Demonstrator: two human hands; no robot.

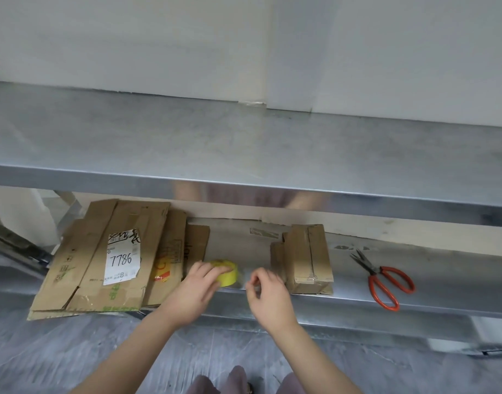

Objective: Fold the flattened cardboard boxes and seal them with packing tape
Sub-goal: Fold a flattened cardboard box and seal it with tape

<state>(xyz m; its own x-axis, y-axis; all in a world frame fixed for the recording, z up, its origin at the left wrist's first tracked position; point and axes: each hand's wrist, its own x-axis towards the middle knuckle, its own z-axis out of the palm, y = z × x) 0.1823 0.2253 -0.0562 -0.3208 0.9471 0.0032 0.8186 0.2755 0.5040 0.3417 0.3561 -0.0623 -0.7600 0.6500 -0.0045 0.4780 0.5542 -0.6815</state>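
Seems the tape-starting step: gripping the yellow tape roll [226, 273] with the left hand [197, 284], fingers curled over its top, and pinching what looks like the clear tape end [245, 277] between thumb and fingertips of the right hand [268, 291]. Working on the lower shelf [443, 282], between the flattened boxes [102, 260] and a folded box [306, 260]. Next calls for drawing out a strip, keeping it untwisted, with the scissors [386, 282] near. Leaving the flattened boxes lying flat, long axis running front to back, far ends slanting right.
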